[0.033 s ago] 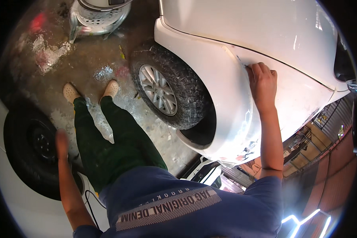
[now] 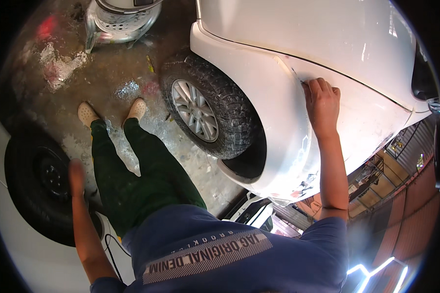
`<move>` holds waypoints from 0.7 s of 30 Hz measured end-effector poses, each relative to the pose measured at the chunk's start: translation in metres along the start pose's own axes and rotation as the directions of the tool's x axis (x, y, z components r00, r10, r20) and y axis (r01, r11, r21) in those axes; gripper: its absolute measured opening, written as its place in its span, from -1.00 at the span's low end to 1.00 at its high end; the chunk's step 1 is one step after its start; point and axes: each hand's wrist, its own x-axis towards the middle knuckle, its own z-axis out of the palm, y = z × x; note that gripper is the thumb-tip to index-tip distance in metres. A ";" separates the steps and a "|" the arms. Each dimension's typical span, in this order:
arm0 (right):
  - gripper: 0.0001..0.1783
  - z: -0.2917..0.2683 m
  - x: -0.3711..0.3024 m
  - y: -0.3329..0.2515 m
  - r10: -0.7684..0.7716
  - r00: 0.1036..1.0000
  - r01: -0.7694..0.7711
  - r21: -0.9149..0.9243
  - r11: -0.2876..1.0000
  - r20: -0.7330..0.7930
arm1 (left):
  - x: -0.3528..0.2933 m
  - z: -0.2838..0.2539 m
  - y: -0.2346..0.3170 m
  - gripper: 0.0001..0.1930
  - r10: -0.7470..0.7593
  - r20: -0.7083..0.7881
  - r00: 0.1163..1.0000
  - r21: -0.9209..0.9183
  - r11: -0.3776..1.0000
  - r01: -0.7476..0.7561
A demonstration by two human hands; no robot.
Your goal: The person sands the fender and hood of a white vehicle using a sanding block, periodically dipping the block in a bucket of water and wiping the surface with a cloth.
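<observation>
**Right hand on white fender; left hand free beside black tyre**

From the head view I read the following. My right hand (image 2: pixel 321 101) is pressed against the white fender (image 2: pixel 274 93) of the white car (image 2: pixel 298 39), just below the dark seam between fender and upper panel; its fingers (image 2: pixel 314 88) are curled at the knuckles with the tips on the paint, beside a thin pale strip running along the fender edge; whether they pinch that strip I cannot tell. The fender sits above the wheel arch, in the upper right of the view, over the front wheel (image 2: pixel 205 110) with its knobbly tyre and silver spoked rim.

My left hand (image 2: pixel 76 176) hangs low on the left, blurred, in front of a black tyre (image 2: pixel 39 180) belonging to a second white body; it holds nothing that I can see, and the finger position is too smeared to read.

Between the two vehicles my legs in dark green trousers (image 2: pixel 132 176) end in pale shoes (image 2: pixel 88 113) on a wet, stained concrete floor (image 2: pixel 117 73); a metal machine base (image 2: pixel 122 19) stands at the top edge; a blue shirt (image 2: pixel 220 249) fills the bottom.
</observation>
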 end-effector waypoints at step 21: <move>-0.94 -0.084 -0.069 -0.013 0.262 0.956 -0.292 0.334 0.896 0.133 | 0.002 -0.017 0.086 -0.68 0.289 0.026 0.957 0.363 0.889 -0.279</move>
